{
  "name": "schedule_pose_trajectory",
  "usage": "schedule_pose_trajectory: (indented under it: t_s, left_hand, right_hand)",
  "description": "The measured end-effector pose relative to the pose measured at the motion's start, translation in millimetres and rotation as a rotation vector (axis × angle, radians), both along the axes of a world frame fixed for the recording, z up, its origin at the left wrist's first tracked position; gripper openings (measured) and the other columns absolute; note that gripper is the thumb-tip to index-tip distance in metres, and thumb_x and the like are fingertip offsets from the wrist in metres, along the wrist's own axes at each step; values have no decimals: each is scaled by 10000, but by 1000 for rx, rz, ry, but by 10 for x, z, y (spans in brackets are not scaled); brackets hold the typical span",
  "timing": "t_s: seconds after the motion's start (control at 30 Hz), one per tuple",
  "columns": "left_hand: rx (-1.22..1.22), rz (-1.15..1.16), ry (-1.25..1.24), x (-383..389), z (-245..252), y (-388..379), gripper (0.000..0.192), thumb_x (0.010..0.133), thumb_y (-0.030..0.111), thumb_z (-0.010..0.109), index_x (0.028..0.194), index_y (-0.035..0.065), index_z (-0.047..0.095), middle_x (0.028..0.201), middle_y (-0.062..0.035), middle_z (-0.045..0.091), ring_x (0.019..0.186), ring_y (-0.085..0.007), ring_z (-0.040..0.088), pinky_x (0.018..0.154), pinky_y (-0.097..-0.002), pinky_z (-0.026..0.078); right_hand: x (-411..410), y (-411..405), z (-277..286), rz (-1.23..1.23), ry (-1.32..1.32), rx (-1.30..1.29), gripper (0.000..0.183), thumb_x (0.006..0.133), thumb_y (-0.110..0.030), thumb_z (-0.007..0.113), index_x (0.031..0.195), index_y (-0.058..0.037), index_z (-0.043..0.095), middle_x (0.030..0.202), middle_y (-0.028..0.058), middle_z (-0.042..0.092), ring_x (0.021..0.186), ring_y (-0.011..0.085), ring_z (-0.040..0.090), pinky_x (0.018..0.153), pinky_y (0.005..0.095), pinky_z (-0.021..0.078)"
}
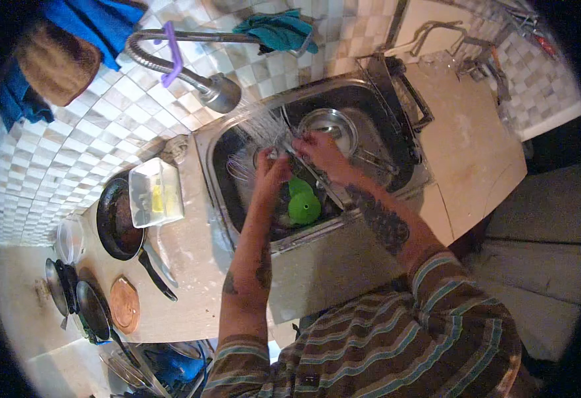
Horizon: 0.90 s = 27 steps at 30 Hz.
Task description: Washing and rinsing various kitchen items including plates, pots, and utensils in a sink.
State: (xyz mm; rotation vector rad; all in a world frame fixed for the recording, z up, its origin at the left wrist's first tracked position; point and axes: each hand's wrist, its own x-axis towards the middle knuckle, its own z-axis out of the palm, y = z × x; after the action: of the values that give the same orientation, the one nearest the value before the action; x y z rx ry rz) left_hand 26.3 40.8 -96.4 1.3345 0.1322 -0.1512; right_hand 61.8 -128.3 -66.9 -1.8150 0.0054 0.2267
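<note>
Water sprays from the metal faucet head (222, 93) onto both hands over the double-bowl sink (290, 244). My left hand (274, 166) is above the left bowl, its fingers bent around something small and shiny that is blurred. My right hand (317, 151) is beside it near the divider, fingers curled; whether it grips anything is not plain. Below the hands lies a green plastic utensil (304, 205) with a small hole. A wire whisk (239, 168) lies at the left of that bowl. In the right bowl stands a round metal pan (337, 130), partly behind my right hand.
Left of the sink are a clear plastic container (156, 194) with something yellow inside, a black frying pan (121, 219), smaller pans (93, 311) and a round wooden board (125, 304). A dark metal rack (409, 99) stands at the sink's right edge. Cloths (59, 62) hang upper left.
</note>
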Motion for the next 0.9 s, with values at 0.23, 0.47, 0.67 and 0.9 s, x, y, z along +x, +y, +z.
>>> schedule_pose_trajectory:
  t_s: [0.23,0.47,0.67,0.9]
  left_hand:
    - [38,243,-211,450,162,-66,181,929,240,529,919,60,518,684,-36,536,559,-124,510,511,-275,429]
    - [0,81,-355,576,916,10,182,942,236,513,827,97,491,654,6,472,490,-57,387,412,-212,293]
    - [-562,94,-183,468,884,109,281,963,323,479,807,90,491,610,7,448,418,-73,346,356,-216,260]
    - [-177,134,-210,712,1248,-58,267,951,337,487,821,105,510,584,7,458,404,-95,385,341,-243,292]
  right_hand:
    - [-339,235,-20,-84,216,722,99,875,-153,623,897,-75,566,752,23,600,581,93,523,498,237,406]
    - [-401,-13,83,-105,299,715,148,856,-152,648,933,-84,542,782,25,594,559,85,512,482,220,401]
    - [-461,-24,179,-52,317,873,174,815,-113,655,938,-55,547,749,49,602,534,101,512,446,238,402]
    - [-579,-134,330,-58,279,752,194,817,-152,702,946,-89,572,789,-16,612,615,80,569,519,237,437]
